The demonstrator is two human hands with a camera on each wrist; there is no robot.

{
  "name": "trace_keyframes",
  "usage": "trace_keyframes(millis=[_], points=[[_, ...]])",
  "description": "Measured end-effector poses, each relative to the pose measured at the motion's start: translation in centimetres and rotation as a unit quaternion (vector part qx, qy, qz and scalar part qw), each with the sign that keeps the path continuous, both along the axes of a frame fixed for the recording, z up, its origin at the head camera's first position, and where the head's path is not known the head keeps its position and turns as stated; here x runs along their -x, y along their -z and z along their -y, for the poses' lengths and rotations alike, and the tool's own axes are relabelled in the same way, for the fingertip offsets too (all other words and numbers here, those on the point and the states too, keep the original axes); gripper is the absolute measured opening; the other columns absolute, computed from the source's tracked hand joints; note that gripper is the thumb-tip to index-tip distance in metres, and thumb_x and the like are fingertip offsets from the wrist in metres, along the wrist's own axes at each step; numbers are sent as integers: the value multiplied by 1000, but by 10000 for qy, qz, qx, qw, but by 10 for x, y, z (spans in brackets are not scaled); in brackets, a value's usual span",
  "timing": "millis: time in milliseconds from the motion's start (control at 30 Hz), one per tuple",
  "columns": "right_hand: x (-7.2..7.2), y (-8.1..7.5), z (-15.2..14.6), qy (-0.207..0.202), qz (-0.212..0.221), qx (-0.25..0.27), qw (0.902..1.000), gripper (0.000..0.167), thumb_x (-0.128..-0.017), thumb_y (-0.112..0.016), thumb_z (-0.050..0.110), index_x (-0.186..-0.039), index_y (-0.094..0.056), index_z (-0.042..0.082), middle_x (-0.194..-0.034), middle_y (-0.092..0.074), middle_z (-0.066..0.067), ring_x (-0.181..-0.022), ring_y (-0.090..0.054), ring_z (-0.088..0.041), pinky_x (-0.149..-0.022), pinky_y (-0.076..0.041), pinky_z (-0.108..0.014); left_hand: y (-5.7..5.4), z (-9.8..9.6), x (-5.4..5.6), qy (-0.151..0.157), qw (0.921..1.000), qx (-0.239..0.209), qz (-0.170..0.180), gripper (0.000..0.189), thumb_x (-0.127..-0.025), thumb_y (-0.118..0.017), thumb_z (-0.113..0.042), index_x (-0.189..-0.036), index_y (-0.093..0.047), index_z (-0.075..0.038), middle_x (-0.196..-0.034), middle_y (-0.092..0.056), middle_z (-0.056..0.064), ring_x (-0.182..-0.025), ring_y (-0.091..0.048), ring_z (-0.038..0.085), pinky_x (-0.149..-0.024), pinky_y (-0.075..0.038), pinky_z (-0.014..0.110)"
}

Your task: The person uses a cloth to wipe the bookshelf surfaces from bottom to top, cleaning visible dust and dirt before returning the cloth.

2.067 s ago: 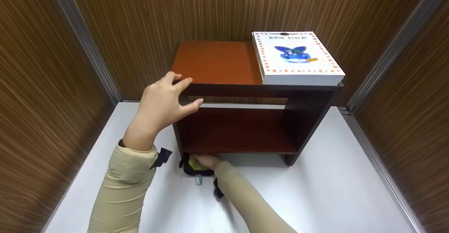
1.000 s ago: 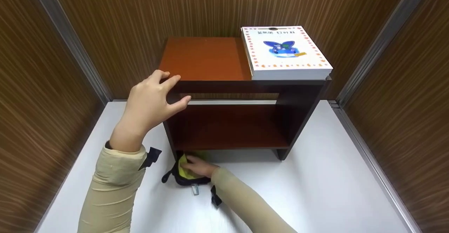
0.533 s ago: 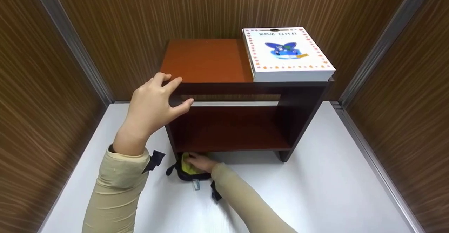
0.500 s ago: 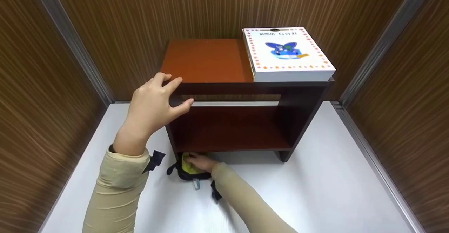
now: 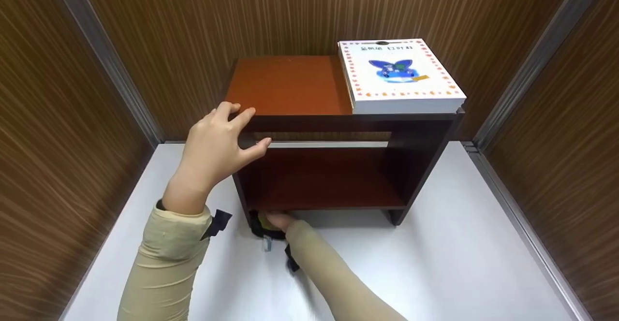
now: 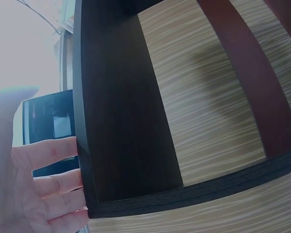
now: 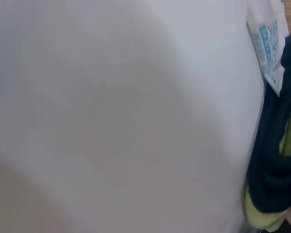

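Left hand [image 5: 213,147]: fingers spread, tips against brown wooden shelf unit [image 5: 290,84], upper left.
Right hand [image 5: 280,220]: on black-and-yellow-green fabric item [image 5: 263,223]; grip hidden, can't tell.
Fabric item: beneath unit's left end; white tag [image 5: 267,243] toward person; long axis unclear.

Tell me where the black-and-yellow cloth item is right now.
In the head view, the black-and-yellow cloth item is low, left of centre, partly beneath the left end of the lower shelf, with the right hand at it.
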State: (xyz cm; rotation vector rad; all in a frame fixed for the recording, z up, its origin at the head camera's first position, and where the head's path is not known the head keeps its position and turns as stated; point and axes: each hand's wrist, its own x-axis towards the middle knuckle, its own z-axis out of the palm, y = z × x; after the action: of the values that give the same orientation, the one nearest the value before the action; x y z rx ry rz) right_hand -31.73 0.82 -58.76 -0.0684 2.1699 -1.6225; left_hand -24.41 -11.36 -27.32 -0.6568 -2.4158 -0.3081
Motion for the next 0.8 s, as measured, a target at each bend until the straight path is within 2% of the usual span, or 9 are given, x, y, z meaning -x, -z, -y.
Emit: trace_keyframes(millis=[67,100,167,267,467,567,633,800], points=[[1,2,0,142,2,141,9998,54,-100,-31,38,-144,-31,7,-147,-30,-8,-134,-27,-21,-105,-25,-28,0,-1,1,13,10000,34,67,60,-82,-60,-50,-123,-62,-6,-115,-55,21,-92,-59,39,-80,-48,51],[1,3,0,-19,-298,-595,9978,59,-98,-33,47,-144,-33,11,-146,-31,-6,-132,-29,-21,-104,-27,-30,-1,-1,2,24,10000,47,76,60,-82,-59,-50,-123,-62,-7,-115,-54,21,-92,-59,39,-79,-48,51],[1,3,-1,29,-240,-540,9982,66,-94,-34,55,-145,-31,13,-147,-29,-5,-133,-27,-21,-106,-26,-33,-1,-1,3,34,9999,51,87,59,-82,-59,-50,-122,-62,-7,-115,-54,20,-90,-60,39,-78,-49,51],[0,1,-3,-119,-187,-637,9977,74,-91,-31,64,-147,-26,15,-148,-27,-3,-134,-25,-19,-106,-24,-33,-1,1,4,42,10000,25,43,57,-82,-60,-49,-121,-63,-8,-114,-55,20,-87,-61,39,-75,-49,51],[-7,0,3,-386,-132,-871,9954,72,-90,-32,65,-146,-31,20,-148,-31,0,-134,-29,-19,-107,-25,-35,-3,5,6,22,10000,11,-30,56,-81,-61,-48,-120,-64,-8,-113,-56,20,-86,-61,39,-73,-49,51],[-13,0,13,-685,-347,-631,9950,68,-94,-27,62,-147,-30,20,-152,-25,0,-137,-24,-20,-109,-21,-36,-6,7,7,-24,10000,29,-62,56,-81,-61,-48,-119,-64,-7,-112,-56,20,-86,-61,39,-72,-49,51],[-18,0,20,-737,-451,-311,9958,67,-96,-26,58,-148,-27,17,-153,-21,-1,-138,-20,-21,-110,-18,-37,-8,9,7,-60,9999,35,-78,56,-81,-60,-48,-119,-64,-7,-112,-55,20,-87,-60,39,-72,-49,52],[-25,1,30,-436,-320,196,9983,66,-97,-27,54,-148,-26,11,-151,-25,-6,-138,-22,-24,-110,-19,-40,-9,11,6,-133,9999,42,-18,57,-82,-60,-48,-121,-63,-7,-114,-55,21,-89,-60,39,-74,-49,51]])
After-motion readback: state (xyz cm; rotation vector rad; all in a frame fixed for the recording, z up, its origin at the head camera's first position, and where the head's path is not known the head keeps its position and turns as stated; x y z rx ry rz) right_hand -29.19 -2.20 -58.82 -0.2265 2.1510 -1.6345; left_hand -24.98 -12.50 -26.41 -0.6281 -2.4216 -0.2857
